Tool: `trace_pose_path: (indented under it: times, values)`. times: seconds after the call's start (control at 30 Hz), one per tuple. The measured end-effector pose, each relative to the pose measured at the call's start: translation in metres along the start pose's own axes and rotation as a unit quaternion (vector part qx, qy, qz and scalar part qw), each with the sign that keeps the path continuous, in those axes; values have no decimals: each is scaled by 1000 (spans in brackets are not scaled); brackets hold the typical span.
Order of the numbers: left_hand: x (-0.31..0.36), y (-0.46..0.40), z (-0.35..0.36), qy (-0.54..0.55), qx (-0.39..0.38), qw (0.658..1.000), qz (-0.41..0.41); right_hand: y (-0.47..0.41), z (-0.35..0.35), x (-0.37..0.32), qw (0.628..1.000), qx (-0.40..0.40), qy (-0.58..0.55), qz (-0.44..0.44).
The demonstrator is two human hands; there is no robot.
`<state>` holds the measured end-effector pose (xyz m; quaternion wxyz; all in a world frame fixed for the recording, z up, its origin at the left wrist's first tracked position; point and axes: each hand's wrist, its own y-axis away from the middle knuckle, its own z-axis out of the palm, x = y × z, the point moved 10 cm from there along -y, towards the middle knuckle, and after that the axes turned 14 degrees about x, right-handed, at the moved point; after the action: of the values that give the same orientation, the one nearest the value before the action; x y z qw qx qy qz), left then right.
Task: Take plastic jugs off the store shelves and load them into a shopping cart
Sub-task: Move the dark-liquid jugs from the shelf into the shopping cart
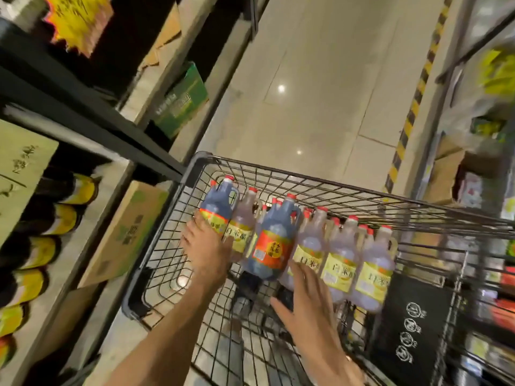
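A wire shopping cart (pixel 195 168) stands in the aisle, holding several plastic jugs with red caps. Most are clear jugs with yellow labels (pixel 338 263). One dark jug with an orange-red label (pixel 274 240) stands among them in the middle. My left hand (pixel 207 250) grips the base of another dark jug (pixel 218 203) at the cart's left side, fingers curled under it. My right hand (pixel 309 296) hovers with straight, spread fingers just below the middle dark jug and the clear jugs, holding nothing.
Dark shelving (pixel 83 112) runs along the left, with dark yellow-labelled bottles (pixel 67 218) lying in a row, a cardboard box (pixel 125 235) and a green box (pixel 184 98). A black panel (pixel 412 319) closes the cart's near right end. More shelves stand at right; tiled floor (pixel 320 79) lies ahead.
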<state>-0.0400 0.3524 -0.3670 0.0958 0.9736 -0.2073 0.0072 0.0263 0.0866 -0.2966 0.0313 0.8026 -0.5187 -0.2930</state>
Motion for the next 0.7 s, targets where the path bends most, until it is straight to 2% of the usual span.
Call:
trace_pose_path:
  times: [0.17,0.43,0.6,0.7]
  values:
    - [-6,-6,10,-7,68,997,-40,-19,21,6,999,22,-25,6]
    - [-10,21,-4,87,49,995,-4,-64,24,3,976,52,-160,138]
    - [-11,19,1,209,2,978,-15,-84,40,-10,978,50,-52,194]
    - [-25,2,19,242,-72,967,-43,-83,45,-15,976,54,-26,209]
